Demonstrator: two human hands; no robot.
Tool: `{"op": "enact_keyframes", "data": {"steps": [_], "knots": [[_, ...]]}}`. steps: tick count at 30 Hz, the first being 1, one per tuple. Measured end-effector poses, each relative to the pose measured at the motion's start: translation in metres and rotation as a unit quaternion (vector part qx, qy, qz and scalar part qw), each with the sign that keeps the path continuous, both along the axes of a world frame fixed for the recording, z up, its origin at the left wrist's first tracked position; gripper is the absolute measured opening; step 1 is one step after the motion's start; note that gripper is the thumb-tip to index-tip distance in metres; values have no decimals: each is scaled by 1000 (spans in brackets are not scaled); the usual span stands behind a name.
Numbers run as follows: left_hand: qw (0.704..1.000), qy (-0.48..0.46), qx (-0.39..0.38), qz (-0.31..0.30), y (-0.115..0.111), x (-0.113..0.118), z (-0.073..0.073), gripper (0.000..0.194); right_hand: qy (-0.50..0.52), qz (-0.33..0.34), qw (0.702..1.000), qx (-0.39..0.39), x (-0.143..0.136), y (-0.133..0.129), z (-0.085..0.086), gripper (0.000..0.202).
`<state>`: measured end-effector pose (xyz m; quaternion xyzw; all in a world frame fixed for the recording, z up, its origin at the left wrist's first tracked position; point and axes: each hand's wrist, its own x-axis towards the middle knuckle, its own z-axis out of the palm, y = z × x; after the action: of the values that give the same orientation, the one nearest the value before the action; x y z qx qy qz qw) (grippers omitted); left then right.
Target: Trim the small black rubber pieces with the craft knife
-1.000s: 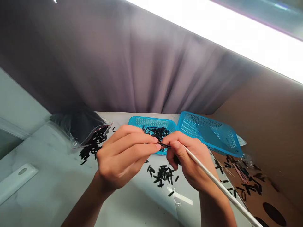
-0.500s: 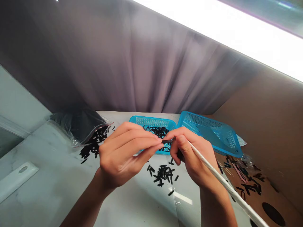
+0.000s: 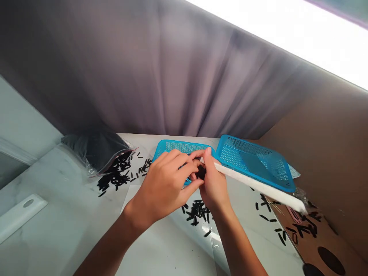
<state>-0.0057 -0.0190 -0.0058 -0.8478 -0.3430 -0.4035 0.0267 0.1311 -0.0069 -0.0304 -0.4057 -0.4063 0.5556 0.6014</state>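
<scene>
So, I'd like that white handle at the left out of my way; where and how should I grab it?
I'd pinch the white handle by its long edges, just behind the holed end, bringing the left hand down from above. It lies flat on the table, long and narrow, leaving its top and sides exposed. Its other end is out of view, so I can't judge balance.

From my end I see a long, straight white rod (image 3: 258,186) held in my right hand (image 3: 214,186), slanting down to the right past the near rim of the large blue mesh plastic basket (image 3: 289,188); its outer end looks slightly frayed. Between my right and left hand (image 3: 163,182) I make out a small black bunch (image 3: 201,172), mostly hidden by fingers, its pieces indistinct.
</scene>
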Motion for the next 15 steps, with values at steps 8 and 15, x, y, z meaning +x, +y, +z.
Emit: {"op": "enact_keyframes", "data": {"steps": [8, 15], "knots": [[993, 47, 64, 82, 4, 2, -8, 13, -61, -19, 998, 22, -9, 1, -9, 50], [998, -24, 28, 59, 11, -9, -6, 17, 121, 35, 985, -120, -18, 7, -14, 59]]}}
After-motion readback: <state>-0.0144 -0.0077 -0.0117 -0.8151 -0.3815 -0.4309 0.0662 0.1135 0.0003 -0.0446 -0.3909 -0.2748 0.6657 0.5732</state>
